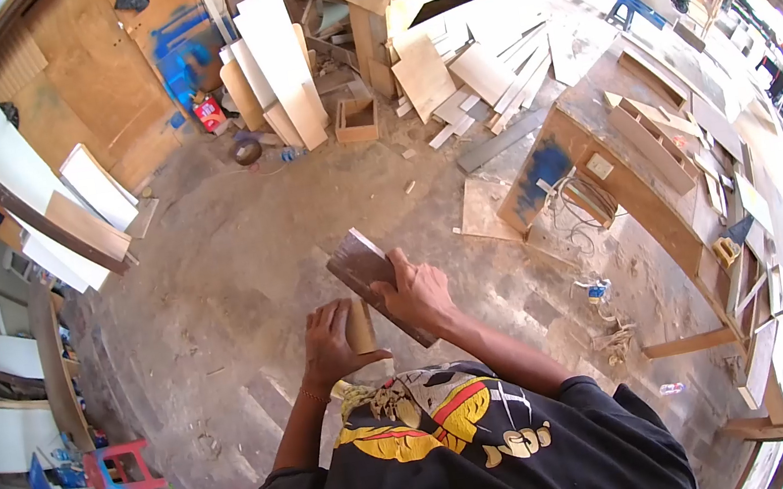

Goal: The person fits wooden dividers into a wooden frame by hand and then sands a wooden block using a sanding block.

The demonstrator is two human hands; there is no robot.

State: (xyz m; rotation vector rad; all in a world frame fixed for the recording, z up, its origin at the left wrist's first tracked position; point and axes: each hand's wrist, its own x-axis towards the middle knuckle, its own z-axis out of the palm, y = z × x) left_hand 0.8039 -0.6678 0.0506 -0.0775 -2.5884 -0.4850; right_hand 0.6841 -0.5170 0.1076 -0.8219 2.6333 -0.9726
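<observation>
In front of my shirt, my right hand (415, 288) grips a dark brown flat board (364, 260) from its right side. The board is tilted, with its far end pointing up and left and its near end close to my shirt. Just left of it, my left hand (330, 343) is closed around a tan block-like piece (360, 327), whose exact kind I cannot make out. That piece sits close beside the board; whether the two touch is hard to tell.
A wooden workbench (656, 237) with offcuts on it runs along the right. Loose boards (488, 76) are piled at the back, near an open wooden box (356, 120). Coiled cable (571, 204) hangs by the bench. A red stool (123, 468) stands at left on the dusty floor (240, 236).
</observation>
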